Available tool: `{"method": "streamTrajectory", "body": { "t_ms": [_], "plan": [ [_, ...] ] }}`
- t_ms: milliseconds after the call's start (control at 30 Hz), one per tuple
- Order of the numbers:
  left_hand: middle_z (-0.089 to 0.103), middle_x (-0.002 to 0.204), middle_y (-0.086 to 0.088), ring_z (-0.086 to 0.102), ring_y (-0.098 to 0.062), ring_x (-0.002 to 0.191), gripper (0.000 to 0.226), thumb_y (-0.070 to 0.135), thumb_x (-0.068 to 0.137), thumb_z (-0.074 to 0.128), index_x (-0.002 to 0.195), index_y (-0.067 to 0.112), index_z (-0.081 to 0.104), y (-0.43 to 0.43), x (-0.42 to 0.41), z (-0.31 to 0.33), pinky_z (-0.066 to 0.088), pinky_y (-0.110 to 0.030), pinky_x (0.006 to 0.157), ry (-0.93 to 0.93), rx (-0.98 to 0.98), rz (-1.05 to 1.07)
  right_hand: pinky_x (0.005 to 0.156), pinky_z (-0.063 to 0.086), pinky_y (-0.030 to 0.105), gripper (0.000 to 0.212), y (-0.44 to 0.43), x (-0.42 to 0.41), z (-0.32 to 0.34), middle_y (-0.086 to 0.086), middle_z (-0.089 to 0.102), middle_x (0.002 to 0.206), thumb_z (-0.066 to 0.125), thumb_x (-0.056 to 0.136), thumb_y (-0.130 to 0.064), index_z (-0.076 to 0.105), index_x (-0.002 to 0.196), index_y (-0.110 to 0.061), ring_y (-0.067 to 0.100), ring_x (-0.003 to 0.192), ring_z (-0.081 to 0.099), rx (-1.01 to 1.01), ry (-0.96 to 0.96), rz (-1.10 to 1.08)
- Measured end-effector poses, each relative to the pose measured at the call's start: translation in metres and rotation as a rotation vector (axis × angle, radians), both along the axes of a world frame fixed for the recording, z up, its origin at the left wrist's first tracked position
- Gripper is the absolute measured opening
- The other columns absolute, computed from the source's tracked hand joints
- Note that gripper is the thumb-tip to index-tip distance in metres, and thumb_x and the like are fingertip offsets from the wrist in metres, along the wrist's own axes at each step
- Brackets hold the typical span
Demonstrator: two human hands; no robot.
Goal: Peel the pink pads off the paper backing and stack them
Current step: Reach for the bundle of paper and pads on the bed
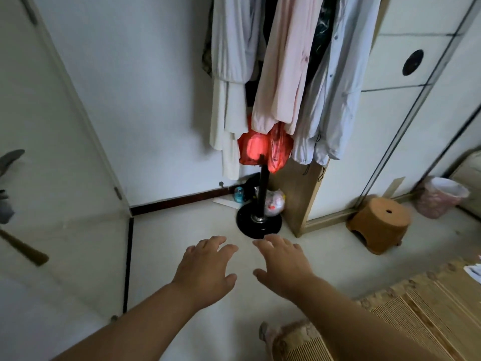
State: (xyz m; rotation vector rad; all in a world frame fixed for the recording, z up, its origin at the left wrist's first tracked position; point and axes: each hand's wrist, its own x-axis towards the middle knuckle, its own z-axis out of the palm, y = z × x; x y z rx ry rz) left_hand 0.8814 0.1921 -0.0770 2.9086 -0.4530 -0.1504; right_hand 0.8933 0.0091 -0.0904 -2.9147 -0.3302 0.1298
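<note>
My left hand point(207, 269) and my right hand point(282, 267) are stretched out side by side over the pale floor, palms down. The fingers of both are spread and neither holds anything. No pink pads and no paper backing show in this view. A white scrap point(474, 270) at the right edge lies on the woven mat; I cannot tell what it is.
A coat stand with a black round base point(259, 222) holds hanging clothes point(283, 74) and a red bag point(263, 148) just beyond my hands. An orange stool point(378, 221) and a pink bin point(440, 198) stand at the right. A woven mat point(406, 319) covers the lower right. A door point(52, 178) is at the left.
</note>
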Motion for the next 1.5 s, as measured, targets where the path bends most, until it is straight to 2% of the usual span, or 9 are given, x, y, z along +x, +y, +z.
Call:
{"method": "streamTrajectory", "body": {
  "t_ms": [167,367,567,733,900,1100,1300,1500],
  "plan": [
    [0.030,0.154,0.001,0.032,-0.020,0.137,0.064,0.049,0.085,0.053,0.143,0.033,0.034,-0.040,0.114,0.009,0.029,-0.038,0.108,-0.005,-0.041,-0.065,0.106,0.034,0.048,0.066,-0.038,0.103,0.016,0.003,0.040,0.146,0.063,0.082,-0.047,0.035,0.139,-0.031,0.026,0.130,0.040,-0.062,-0.014,-0.065],
    [0.032,0.152,0.002,0.035,-0.020,0.134,0.064,0.051,0.083,0.052,0.142,0.033,0.034,-0.081,0.215,0.007,0.031,-0.039,0.105,0.001,-0.047,-0.191,0.106,0.035,0.045,0.066,-0.080,0.173,0.005,0.000,0.041,0.144,0.063,0.080,-0.049,0.035,0.138,-0.033,0.023,0.130,0.040,-0.024,0.022,-0.206],
    [0.040,0.145,0.002,0.040,-0.021,0.128,0.066,0.051,0.079,0.053,0.140,0.032,0.038,-0.131,0.323,0.000,0.037,-0.041,0.103,-0.018,-0.044,-0.420,0.102,0.035,0.043,0.063,-0.127,0.246,-0.003,0.000,0.043,0.142,0.064,0.079,-0.047,0.039,0.135,-0.033,0.024,0.128,0.041,-0.018,-0.001,-0.405],
    [0.040,0.144,0.002,0.039,-0.024,0.129,0.063,0.050,0.076,0.049,0.135,0.031,0.040,-0.184,0.400,-0.005,0.035,-0.042,0.101,-0.019,-0.010,-0.623,0.101,0.035,0.043,0.063,-0.163,0.292,-0.003,0.002,0.038,0.146,0.060,0.081,-0.048,0.037,0.137,-0.031,0.026,0.129,0.039,-0.034,0.042,-0.592],
    [0.038,0.146,0.002,0.036,-0.024,0.131,0.066,0.053,0.075,0.048,0.137,0.032,0.036,-0.252,0.429,-0.015,0.029,-0.044,0.104,0.042,0.009,-0.839,0.103,0.034,0.045,0.067,-0.205,0.287,-0.005,0.002,0.037,0.148,0.057,0.083,-0.052,0.028,0.141,-0.034,0.026,0.131,0.039,-0.024,0.047,-0.784],
    [0.036,0.146,0.002,0.035,-0.024,0.131,0.069,0.056,0.074,0.044,0.138,0.033,0.034,-0.370,0.439,-0.018,0.031,-0.044,0.103,0.055,-0.011,-1.074,0.102,0.036,0.046,0.065,-0.292,0.267,-0.003,-0.001,0.042,0.143,0.058,0.081,-0.053,0.034,0.138,-0.035,0.024,0.130,0.041,-0.025,0.024,-1.029],
    [0.036,0.148,-0.001,0.035,-0.026,0.132,0.068,0.053,0.075,0.045,0.138,0.030,0.038,-0.519,0.442,-0.025,0.033,-0.043,0.105,0.073,-0.024,-1.190,0.101,0.036,0.047,0.062,-0.411,0.262,-0.004,0.000,0.046,0.138,0.055,0.079,-0.054,0.039,0.134,-0.033,0.025,0.126,0.044,-0.037,0.048,-1.135],
    [0.039,0.146,-0.003,0.038,-0.027,0.130,0.066,0.049,0.074,0.049,0.137,0.031,0.039,-0.675,0.447,-0.008,0.036,-0.045,0.103,0.069,-0.054,-1.242,0.100,0.036,0.045,0.057,-0.552,0.259,0.021,0.002,0.043,0.141,0.056,0.080,-0.048,0.042,0.132,-0.031,0.027,0.126,0.044,-0.097,0.091,-1.199]
  ]
}}
